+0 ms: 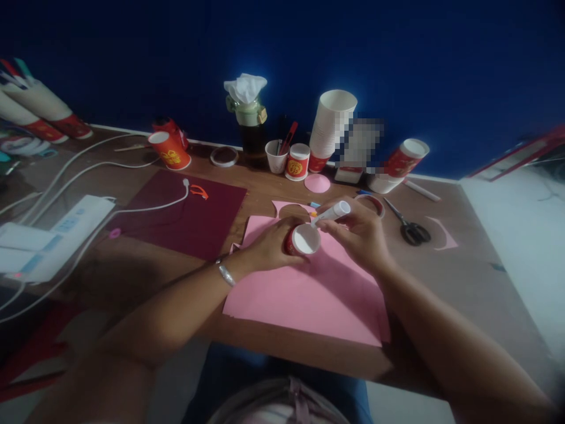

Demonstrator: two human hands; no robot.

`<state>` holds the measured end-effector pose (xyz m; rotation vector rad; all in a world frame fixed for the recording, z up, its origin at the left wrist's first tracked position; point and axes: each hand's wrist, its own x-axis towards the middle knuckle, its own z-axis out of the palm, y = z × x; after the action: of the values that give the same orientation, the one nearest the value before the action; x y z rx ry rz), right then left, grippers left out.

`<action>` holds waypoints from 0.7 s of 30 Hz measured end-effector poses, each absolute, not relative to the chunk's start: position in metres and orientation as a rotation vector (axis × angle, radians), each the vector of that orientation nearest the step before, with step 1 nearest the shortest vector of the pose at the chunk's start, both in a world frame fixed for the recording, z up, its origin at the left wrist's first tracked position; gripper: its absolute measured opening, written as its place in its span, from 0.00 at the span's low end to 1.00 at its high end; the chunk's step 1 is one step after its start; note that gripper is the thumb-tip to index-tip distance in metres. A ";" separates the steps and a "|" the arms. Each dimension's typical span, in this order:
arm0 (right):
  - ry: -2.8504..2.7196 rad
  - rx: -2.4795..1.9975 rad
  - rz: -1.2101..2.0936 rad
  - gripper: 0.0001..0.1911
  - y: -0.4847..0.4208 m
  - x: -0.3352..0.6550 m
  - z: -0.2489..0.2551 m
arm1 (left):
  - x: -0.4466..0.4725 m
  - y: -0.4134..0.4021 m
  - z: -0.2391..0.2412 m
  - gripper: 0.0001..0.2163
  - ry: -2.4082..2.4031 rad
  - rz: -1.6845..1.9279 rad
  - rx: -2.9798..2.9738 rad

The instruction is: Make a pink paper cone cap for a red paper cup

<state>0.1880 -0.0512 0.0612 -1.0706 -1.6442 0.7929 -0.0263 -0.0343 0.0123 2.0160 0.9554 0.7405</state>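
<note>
My left hand (278, 244) is closed around a small red paper cup (306, 239), whose white round end faces up. In my right hand (359, 232) is a slim white tube (338, 212); its narrow tip is at the cup's rim, and I cannot tell whether they touch. Both hands are above pink paper sheets (304, 300) on the table. Beyond my hands lies a pink paper scrap (291, 207) with a curved cut-out. A pink paper cone or disc (316, 183) rests farther back.
Black scissors (415, 232) and a tape roll (371, 206) lie on the right. Stacked paper cups (333, 123), a red cup (297, 162) and a tissue-topped bottle (253, 118) line the back. Dark red paper (176, 218), white cables and a power strip (57, 238) occupy the left.
</note>
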 end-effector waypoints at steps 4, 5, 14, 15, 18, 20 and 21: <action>-1.627 -1.100 0.780 0.12 -0.054 0.189 0.060 | -0.026 -0.035 0.015 0.37 0.943 0.715 1.993; -1.626 -1.112 0.774 0.12 -0.055 0.189 0.059 | -0.026 -0.035 0.015 0.38 0.952 0.702 1.979; -1.644 -1.162 0.709 0.08 -0.074 0.195 0.057 | -0.027 -0.034 0.006 0.35 0.948 0.766 1.976; -1.650 -1.168 0.690 0.07 -0.076 0.195 0.057 | -0.027 -0.033 0.005 0.35 0.937 0.774 1.977; -1.670 -1.183 0.624 0.06 -0.082 0.195 0.055 | -0.027 -0.033 0.005 0.35 0.925 0.786 1.976; -1.695 -1.165 0.560 0.05 -0.086 0.195 0.054 | -0.027 -0.034 0.006 0.34 0.936 0.788 1.975; -1.713 -1.144 0.522 0.05 -0.088 0.194 0.053 | -0.027 -0.034 0.006 0.34 0.946 0.792 1.974</action>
<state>0.1941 -0.0879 0.0531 -1.1443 -1.7131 0.5222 -0.0270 -0.0339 0.0059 1.9743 0.9457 0.7922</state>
